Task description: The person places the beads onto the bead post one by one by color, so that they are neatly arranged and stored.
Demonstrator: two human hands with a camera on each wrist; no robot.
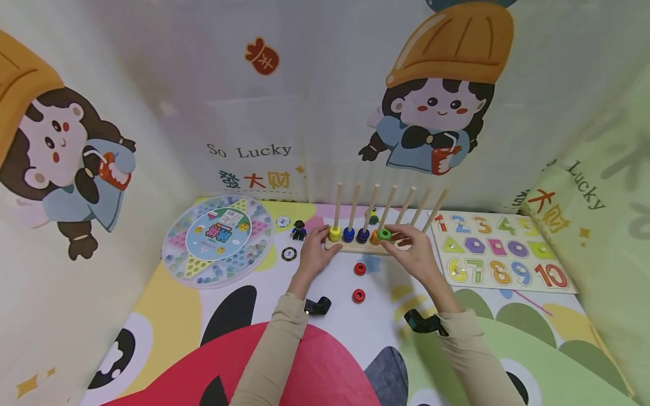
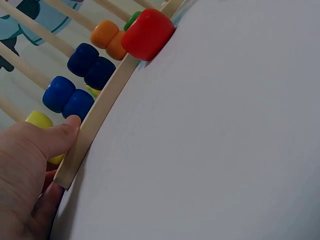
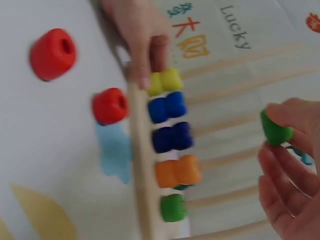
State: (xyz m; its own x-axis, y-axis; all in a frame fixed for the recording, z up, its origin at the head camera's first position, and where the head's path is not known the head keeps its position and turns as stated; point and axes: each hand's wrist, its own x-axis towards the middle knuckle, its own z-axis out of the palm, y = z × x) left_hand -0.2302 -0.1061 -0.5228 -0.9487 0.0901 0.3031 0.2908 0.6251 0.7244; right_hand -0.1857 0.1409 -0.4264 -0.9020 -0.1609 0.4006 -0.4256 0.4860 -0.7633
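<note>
A wooden peg rack (image 1: 350, 247) with several upright rods stands on the table. My left hand (image 1: 315, 251) holds its left end, thumb along the front edge of the base. Between thumb and fingers, my right hand (image 3: 295, 165) pinches a green bead (image 3: 275, 129), apart from the rods. From the left, the rods bear pairs of yellow beads (image 3: 165, 82), blue beads (image 3: 167, 107), dark blue beads (image 3: 172, 137) and orange beads (image 3: 178, 171), then a single green bead (image 3: 173, 207). Two red beads (image 1: 359, 269) lie loose in front of the rack.
A round game board (image 1: 178, 237) lies left of the rack, with a small toy figure (image 1: 298, 230) and two round chips (image 1: 289, 254) between them. At the right is a number-and-shape puzzle board (image 1: 508, 248). A printed curtain (image 1: 330, 113) hangs behind.
</note>
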